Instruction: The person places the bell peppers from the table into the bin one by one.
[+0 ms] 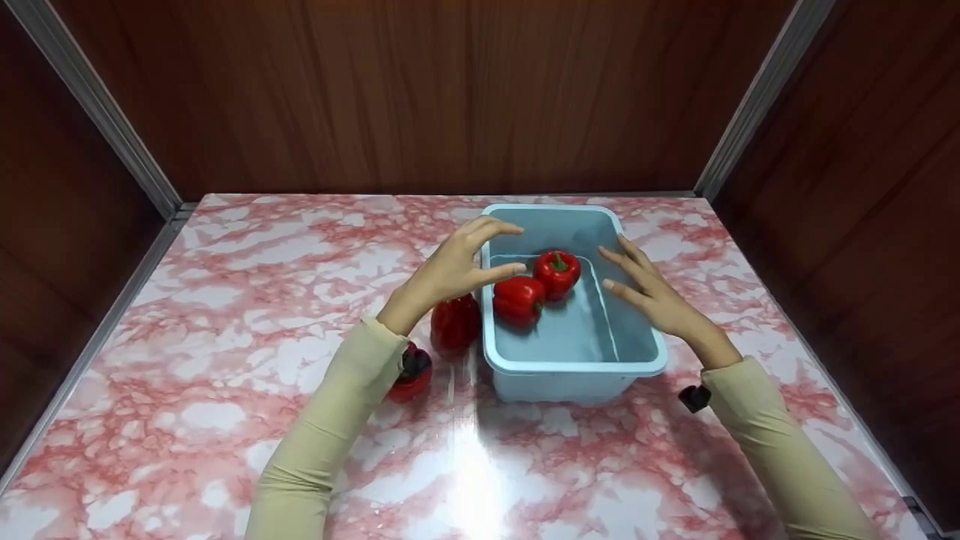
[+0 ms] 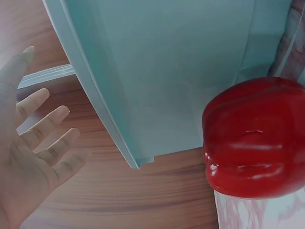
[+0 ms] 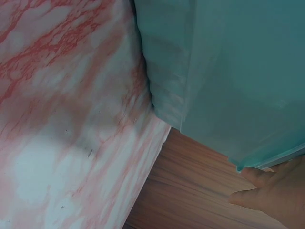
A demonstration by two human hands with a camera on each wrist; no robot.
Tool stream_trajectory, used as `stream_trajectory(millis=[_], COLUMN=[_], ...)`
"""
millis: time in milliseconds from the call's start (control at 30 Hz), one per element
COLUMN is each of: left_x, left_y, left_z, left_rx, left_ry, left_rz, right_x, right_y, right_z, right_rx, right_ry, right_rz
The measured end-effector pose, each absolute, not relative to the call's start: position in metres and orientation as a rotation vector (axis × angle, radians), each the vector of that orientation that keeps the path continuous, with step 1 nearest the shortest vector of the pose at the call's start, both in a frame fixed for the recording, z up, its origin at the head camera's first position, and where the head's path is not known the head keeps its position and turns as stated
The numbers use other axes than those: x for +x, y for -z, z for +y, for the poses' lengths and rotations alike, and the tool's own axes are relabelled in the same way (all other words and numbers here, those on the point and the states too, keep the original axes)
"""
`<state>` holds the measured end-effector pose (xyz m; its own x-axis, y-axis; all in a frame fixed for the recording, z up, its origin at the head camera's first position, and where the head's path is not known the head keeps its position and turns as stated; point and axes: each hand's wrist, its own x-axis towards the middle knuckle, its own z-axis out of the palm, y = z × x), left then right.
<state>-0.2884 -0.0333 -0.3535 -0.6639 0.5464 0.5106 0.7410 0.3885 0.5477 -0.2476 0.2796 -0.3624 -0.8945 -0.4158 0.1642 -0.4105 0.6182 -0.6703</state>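
Observation:
A light blue plastic bin [image 1: 575, 367] stands on the marbled table with two red bell peppers inside, one pepper [image 1: 556, 274] stem up and the other pepper [image 1: 518, 301] on its side. My left hand [image 1: 465, 259] hovers at the bin's left rim, thumb and fingers spread, holding nothing. Over the right rim my right hand [image 1: 651, 295] has its fingers extended toward the inside, also holding nothing. Outside, close to the bin's left wall, lies a third red pepper [image 1: 455, 326], large in the left wrist view. Another red pepper [image 1: 410, 379] is partly hidden by my left sleeve.
The pink-and-white marbled table [image 1: 247, 300] is bounded by a dark wood panel [image 1: 450, 97] behind and panels at both sides, with metal strips [image 1: 765, 90] in the corners. A small black device [image 1: 694, 397] sits at my right cuff.

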Motion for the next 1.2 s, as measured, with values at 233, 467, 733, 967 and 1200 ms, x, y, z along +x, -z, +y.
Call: stream_trajectory(millis=[233, 467, 733, 967, 1200], left_x=[-0.287, -0.287, -0.286, -0.285, -0.284], left_y=[0.356, 0.358, 0.361, 0.362, 0.363], left_z=[-0.038, -0.044, -0.048, -0.051, -0.054], left_rx=[-1.096, -1.06, -1.034, -1.001, -0.985], left_ry=[1.144, 1.146, 1.142, 1.157, 1.164], left_rz=[-2.45, -2.487, -2.517, -2.557, -2.574], right_x=[-0.242, -0.261, -0.268, -0.27, -0.27], right_y=[0.356, 0.379, 0.389, 0.39, 0.39], right_z=[0.275, 0.29, 0.296, 0.297, 0.296], right_rx=[-0.704, -0.705, -0.711, -0.715, -0.69], right_ry=[1.154, 1.157, 1.197, 1.19, 1.183], right_rz=[2.826, 2.829, 2.811, 2.827, 2.822])
